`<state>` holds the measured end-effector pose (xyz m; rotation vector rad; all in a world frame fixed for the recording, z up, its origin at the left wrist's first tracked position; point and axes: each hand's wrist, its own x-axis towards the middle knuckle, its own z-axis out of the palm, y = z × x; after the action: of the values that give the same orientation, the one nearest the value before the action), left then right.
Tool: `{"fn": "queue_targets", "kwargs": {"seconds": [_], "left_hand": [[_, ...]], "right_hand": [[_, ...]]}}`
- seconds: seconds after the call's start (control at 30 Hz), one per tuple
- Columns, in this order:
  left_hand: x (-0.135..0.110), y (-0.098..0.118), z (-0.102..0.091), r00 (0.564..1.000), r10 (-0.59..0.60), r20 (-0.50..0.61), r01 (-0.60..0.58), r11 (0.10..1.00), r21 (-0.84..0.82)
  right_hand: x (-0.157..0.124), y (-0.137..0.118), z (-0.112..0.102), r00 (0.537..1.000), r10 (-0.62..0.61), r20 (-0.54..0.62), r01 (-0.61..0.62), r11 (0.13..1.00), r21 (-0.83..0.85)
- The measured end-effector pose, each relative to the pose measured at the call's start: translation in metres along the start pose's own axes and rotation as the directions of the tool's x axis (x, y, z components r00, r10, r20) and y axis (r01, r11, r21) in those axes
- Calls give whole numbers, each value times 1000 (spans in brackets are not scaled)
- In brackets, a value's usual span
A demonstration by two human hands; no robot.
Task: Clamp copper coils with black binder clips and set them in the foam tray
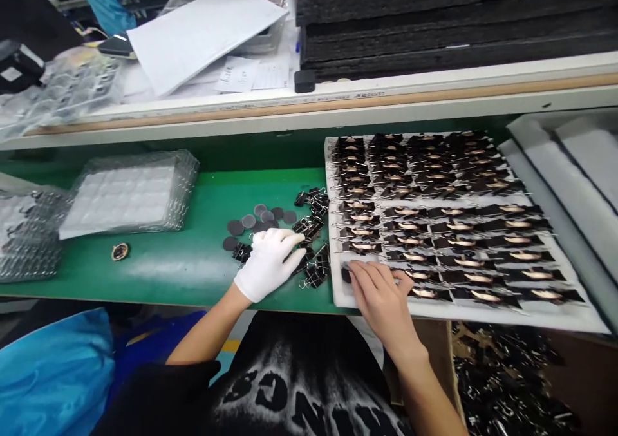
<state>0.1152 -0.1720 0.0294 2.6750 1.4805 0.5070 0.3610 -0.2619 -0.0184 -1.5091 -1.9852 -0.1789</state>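
My left hand [268, 262], in a white glove, rests on a loose pile of black binder clips [313, 230] on the green bench; its fingers are bent over the clips, and what they grip is hidden. My bare right hand [379, 294] lies on the near left corner of a white tray [531, 317], fingers curled onto a dark round part [346, 274] there. The tray carries rows of clipped copper coil parts [458, 227]. Several grey round discs [261, 218] lie just beyond the gloved hand.
A stack of clear blister trays [130, 191] sits to the left, more [26, 236] at the far left, and a single coil [120, 251] between. A box of binder clips [506, 371] stands below right. Black foam sheets [454, 17] and papers [203, 30] fill the upper shelf.
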Motion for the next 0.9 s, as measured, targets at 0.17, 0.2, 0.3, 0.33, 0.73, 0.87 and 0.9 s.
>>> {"fn": "queue_targets", "kwargs": {"seconds": [0.17, 0.2, 0.3, 0.33, 0.73, 0.87, 0.9], "left_hand": [[-5, -45, -4, 960, -203, -195, 216, 975, 46], [-7, -63, -5, 931, -270, -243, 292, 955, 57], [-13, -115, -5, 869, -413, -273, 446, 892, 73], [-16, -127, -3, 871, -429, -240, 456, 887, 70], [-21, -125, 27, 976, -179, -128, 175, 984, -43], [-69, -170, -6, 743, -504, -439, 614, 775, 149], [-83, -184, -17, 714, -531, -456, 653, 741, 159]], "right_hand": [[-5, -9, 4, 992, 86, -89, -65, 973, 221], [-8, -11, 5, 985, 153, -79, -122, 943, 310], [-16, -18, 9, 926, 375, 52, -338, 757, 559], [-18, -20, 10, 900, 423, 103, -393, 688, 610], [-23, -28, 29, 811, 496, 310, -575, 580, 577], [-28, -22, 31, 812, 497, 306, -567, 546, 617], [-29, -20, 32, 808, 502, 306, -570, 541, 618]]}}
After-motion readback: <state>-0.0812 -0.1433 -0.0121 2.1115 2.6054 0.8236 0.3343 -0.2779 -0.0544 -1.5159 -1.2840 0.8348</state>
